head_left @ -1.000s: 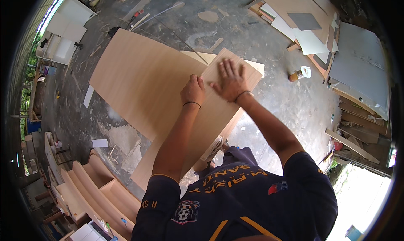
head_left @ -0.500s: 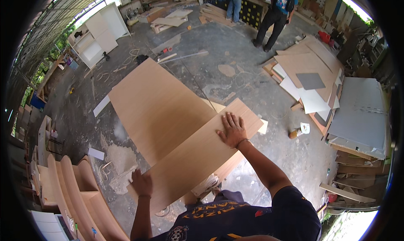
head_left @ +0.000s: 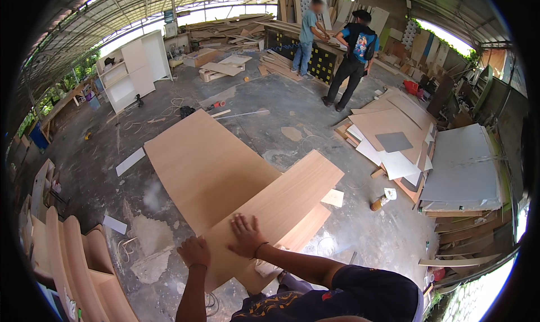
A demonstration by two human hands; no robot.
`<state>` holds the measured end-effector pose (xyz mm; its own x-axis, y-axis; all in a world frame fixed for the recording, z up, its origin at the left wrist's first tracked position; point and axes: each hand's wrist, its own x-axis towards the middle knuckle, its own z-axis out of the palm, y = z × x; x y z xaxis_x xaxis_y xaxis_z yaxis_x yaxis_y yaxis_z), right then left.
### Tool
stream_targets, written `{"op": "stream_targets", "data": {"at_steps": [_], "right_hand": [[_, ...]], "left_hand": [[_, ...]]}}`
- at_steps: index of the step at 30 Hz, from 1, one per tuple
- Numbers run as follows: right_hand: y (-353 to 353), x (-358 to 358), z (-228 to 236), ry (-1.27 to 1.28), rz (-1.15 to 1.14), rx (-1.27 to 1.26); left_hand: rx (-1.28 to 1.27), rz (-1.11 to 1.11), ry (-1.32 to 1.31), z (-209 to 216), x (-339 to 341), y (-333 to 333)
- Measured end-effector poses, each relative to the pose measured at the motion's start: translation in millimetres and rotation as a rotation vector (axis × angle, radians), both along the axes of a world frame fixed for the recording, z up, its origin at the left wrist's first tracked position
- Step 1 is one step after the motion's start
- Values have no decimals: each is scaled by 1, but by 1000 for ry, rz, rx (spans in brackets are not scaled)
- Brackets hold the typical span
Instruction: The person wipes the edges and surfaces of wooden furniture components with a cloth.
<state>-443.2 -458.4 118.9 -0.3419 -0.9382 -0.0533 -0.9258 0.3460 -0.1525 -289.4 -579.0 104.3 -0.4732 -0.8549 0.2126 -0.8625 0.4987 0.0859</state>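
My right hand [head_left: 246, 236] lies flat, fingers spread, on the narrow wood panel [head_left: 281, 201]; my left hand [head_left: 194, 251] curls over that panel's near left edge. The panel rests across a wider board [head_left: 199, 164] on the concrete floor [head_left: 101, 170], a small can [head_left: 380, 200] lying well to the right.

The person wears a dark navy short-sleeved shirt [head_left: 360, 294] with yellow-orange lettering across the chest and a small red patch near the shoulder of the right sleeve. Both forearms are bare from the sleeve down. A thin dark band [head_left: 260, 247] circles the wrist of the right hand [head_left: 246, 236], and a similar thin dark band circles the wrist of the left hand [head_left: 194, 251]. Neither hand wears a glove.
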Motion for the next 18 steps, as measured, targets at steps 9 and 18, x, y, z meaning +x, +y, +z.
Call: {"op": "stream_targets", "data": {"at_steps": [9,18], "right_hand": [[33,-85,-6,-3,-240,-69],[25,-62,-2,16,-387,-60]], "left_hand": [[226,374,207,-46,141,-13],[1388,47,1417,-40,122,39]]}}
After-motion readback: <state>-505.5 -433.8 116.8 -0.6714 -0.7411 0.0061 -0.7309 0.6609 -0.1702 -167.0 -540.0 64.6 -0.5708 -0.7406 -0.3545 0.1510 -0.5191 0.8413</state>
